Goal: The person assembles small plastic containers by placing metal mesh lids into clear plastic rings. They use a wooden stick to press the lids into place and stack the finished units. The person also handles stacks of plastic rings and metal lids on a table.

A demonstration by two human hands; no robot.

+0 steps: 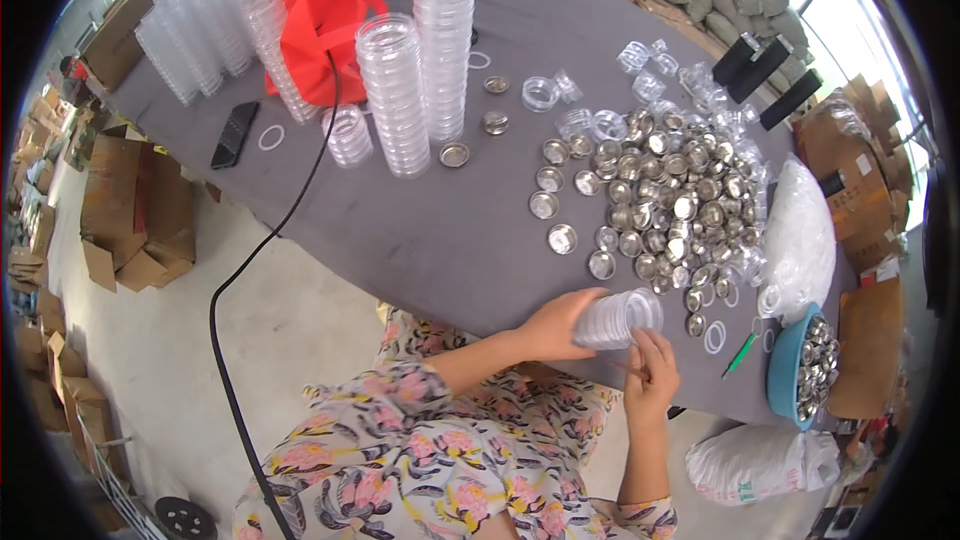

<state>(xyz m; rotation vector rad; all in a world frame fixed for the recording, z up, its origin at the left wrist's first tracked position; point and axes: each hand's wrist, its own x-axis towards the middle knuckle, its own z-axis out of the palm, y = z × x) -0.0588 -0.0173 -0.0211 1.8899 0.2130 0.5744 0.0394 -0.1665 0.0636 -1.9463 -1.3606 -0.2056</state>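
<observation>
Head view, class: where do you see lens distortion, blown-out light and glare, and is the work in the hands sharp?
Head view: the grey table edge bows and a black vignette rings the frame; daylight at upper right is blown out; the metal lids throw small glints; the left hand, right hand and their short stack of clear jars look fairly sharp.

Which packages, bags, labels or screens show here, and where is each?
Red bag: far table end, soft, handles up.
Phone: left on table, flat black slab, screen dark.
Cardboard boxes: floor at left, brown, open.
White sack: floor lower right, printed.
Clear plastic bag: table's right edge, crumpled.
</observation>
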